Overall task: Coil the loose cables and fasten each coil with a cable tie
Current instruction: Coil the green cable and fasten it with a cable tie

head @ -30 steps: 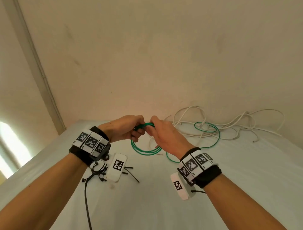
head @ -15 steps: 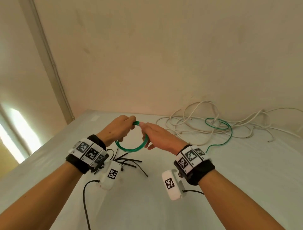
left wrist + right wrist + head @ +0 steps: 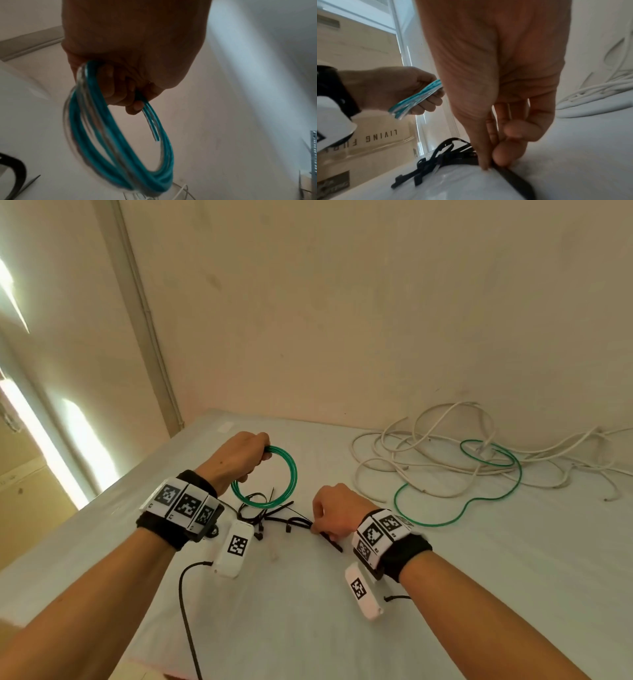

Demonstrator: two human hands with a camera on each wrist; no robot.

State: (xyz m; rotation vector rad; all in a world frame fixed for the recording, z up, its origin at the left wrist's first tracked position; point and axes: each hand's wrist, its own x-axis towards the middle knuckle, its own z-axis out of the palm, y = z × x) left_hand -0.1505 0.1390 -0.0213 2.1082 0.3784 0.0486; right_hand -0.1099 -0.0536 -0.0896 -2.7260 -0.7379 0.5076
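Note:
My left hand [image 3: 244, 455] grips a coil of green cable [image 3: 287, 484] above the white table; in the left wrist view the fingers curl round the coil [image 3: 120, 155], one cut end sticking out. My right hand [image 3: 330, 513] is down on the table at a heap of black cable ties [image 3: 270, 517]. In the right wrist view thumb and forefinger [image 3: 489, 162] pinch one black cable tie [image 3: 513, 178] against the surface. A second green cable [image 3: 479, 474] lies loose at the back right, tangled with white cables [image 3: 411, 460].
The table [image 3: 479, 594] stands in a corner, walls behind and to the left. A black cord [image 3: 186, 621] runs from the left wrist device off the front edge. Bare white surface spreads in front of and to the right of my right hand.
My right hand has let go of the coil and dropped onto the cable ties, pinching one. My left hand keeps the coil alone and has moved it left.

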